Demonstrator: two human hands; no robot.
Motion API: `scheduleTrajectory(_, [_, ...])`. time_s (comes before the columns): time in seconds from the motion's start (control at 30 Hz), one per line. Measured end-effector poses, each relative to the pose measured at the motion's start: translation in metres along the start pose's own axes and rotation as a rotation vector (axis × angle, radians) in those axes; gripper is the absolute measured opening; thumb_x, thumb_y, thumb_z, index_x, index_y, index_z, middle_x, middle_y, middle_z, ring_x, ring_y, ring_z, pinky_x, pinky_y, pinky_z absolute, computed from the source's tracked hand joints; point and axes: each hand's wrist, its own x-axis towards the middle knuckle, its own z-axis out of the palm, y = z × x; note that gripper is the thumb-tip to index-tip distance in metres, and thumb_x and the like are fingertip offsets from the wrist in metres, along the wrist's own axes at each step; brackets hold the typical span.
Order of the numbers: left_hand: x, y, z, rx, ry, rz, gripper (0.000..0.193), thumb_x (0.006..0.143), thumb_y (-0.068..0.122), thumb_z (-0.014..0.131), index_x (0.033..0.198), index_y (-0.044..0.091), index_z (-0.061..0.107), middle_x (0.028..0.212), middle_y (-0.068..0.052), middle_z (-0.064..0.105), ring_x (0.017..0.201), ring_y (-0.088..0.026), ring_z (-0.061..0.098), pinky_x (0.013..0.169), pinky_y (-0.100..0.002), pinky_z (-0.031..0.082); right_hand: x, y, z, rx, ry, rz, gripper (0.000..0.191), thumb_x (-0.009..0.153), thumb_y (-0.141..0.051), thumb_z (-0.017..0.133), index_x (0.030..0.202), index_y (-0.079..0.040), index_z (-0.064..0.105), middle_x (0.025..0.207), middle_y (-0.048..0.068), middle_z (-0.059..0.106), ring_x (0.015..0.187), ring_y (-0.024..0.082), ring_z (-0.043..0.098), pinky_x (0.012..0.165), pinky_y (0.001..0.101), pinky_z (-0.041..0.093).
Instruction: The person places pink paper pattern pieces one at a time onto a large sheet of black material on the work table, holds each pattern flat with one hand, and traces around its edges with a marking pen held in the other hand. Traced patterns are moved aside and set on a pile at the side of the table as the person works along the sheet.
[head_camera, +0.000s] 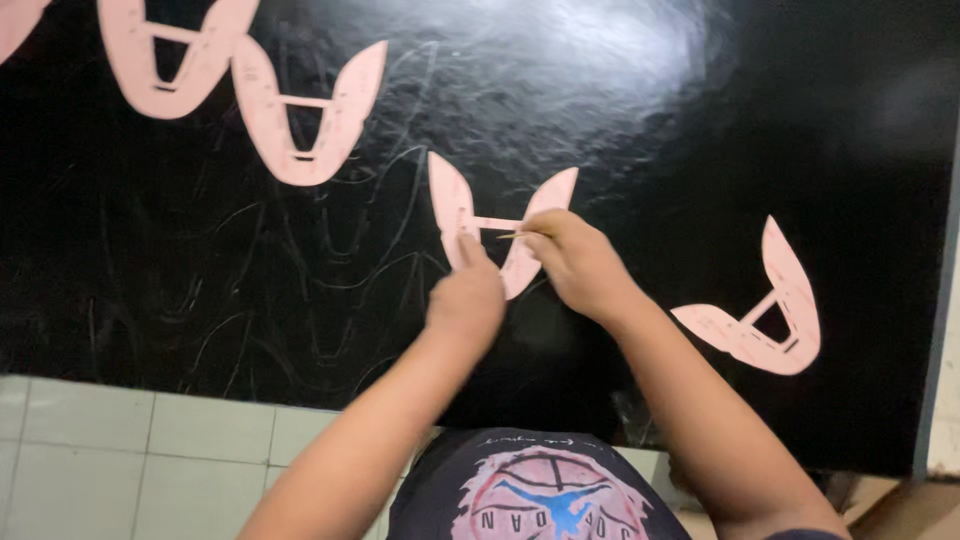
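Observation:
A pink U-shaped paper pattern (452, 196) lies flat on a large black sheet (650, 110), near its middle. My left hand (466, 296) presses down on the pattern's lower left part. My right hand (577, 262) grips a thin pencil-like stick (510, 236), its tip touching the pattern's inner edge by the crossbar. The lower curve of the pattern is hidden under both hands. Faint traced outlines of the same shape show on the black sheet to the left.
Another pink pattern (780, 330) lies to the right, tilted. Two more pink patterns (305, 115) (165, 60) lie at the upper left, and a fragment sits at the top left corner. Pale floor tiles (120, 450) border the sheet's near edge. My dark printed shirt (540, 490) shows at the bottom.

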Motion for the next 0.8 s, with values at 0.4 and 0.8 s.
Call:
scheduleTrajectory(0.4, [-0.002, -0.015, 0.028, -0.313, -0.012, 0.012, 0.054, 0.099, 0.021, 0.045, 0.143, -0.004, 0.029, 0.109, -0.031, 0.067, 0.087, -0.046, 0.074, 0.075, -0.052, 0.061, 0.072, -0.039, 0.072, -0.415, -0.364, -0.317, 0.017, 0.091, -0.021, 0.068, 0.091, -0.005, 0.074, 0.092, 0.014, 0.073, 0.09, 0.035, 0.069, 0.079, 0.046, 0.054])
scheduleTrajectory(0.8, [-0.015, -0.027, -0.018, 0.361, 0.358, 0.386, 0.039, 0.089, 0.02, 0.057, 0.121, -0.003, 0.061, 0.133, -0.024, 0.057, 0.132, -0.04, 0.05, 0.107, -0.056, 0.041, 0.118, -0.036, 0.083, -0.541, -0.21, -0.521, 0.008, 0.09, -0.014, 0.07, 0.088, -0.008, 0.073, 0.084, 0.012, 0.069, 0.081, 0.033, 0.067, 0.072, 0.0454, 0.053])
